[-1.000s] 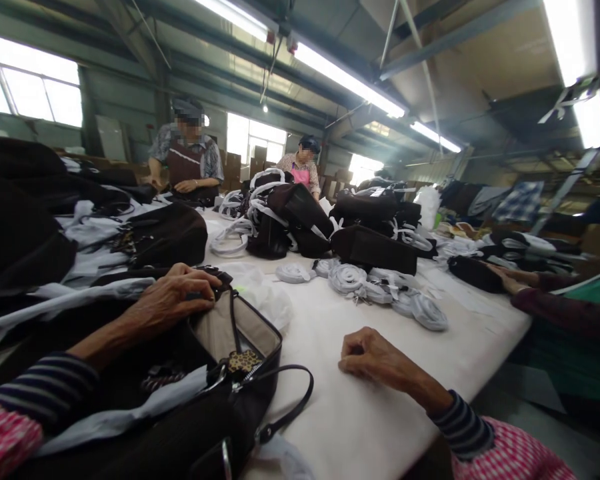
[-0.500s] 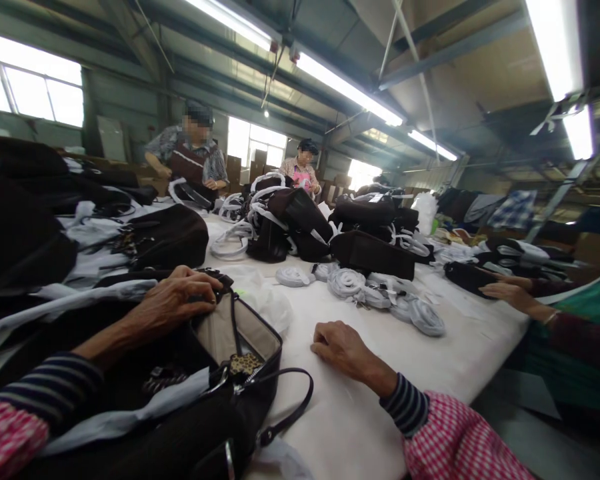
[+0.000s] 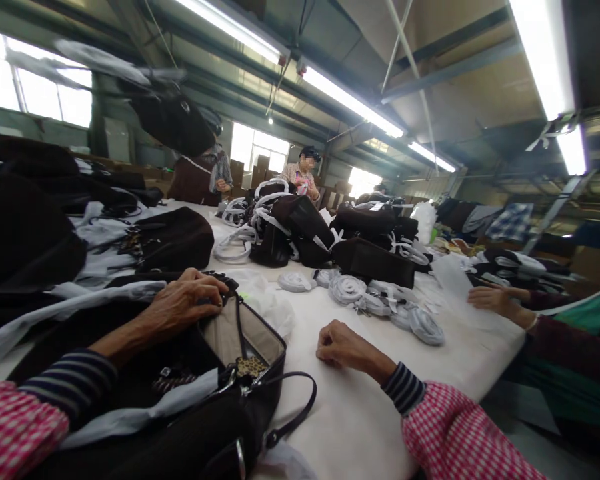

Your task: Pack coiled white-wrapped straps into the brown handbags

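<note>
My left hand (image 3: 187, 303) lies on the upper rim of the open black handbag (image 3: 240, 373), fingers curled over the edge and pressing on it at the near left of the desk (image 3: 360, 413). My right hand (image 3: 343, 347) is loosely curled, holding nothing, resting knuckles-up on the bare white desk just right of the bag. The two hands are apart, with the bag's open mouth between them. The bag shows a beige lining, a leopard-print tag (image 3: 250, 365) by the zip, and a thin black strap (image 3: 295, 417) looping onto the desk. Beyond my right hand lie coiled white straps (image 3: 380, 300), then a heap of dark bags (image 3: 330, 233) mid-desk. On the right a co-worker's hand (image 3: 490, 298) rests on the desk edge. Two people stand at the far end.
</note>
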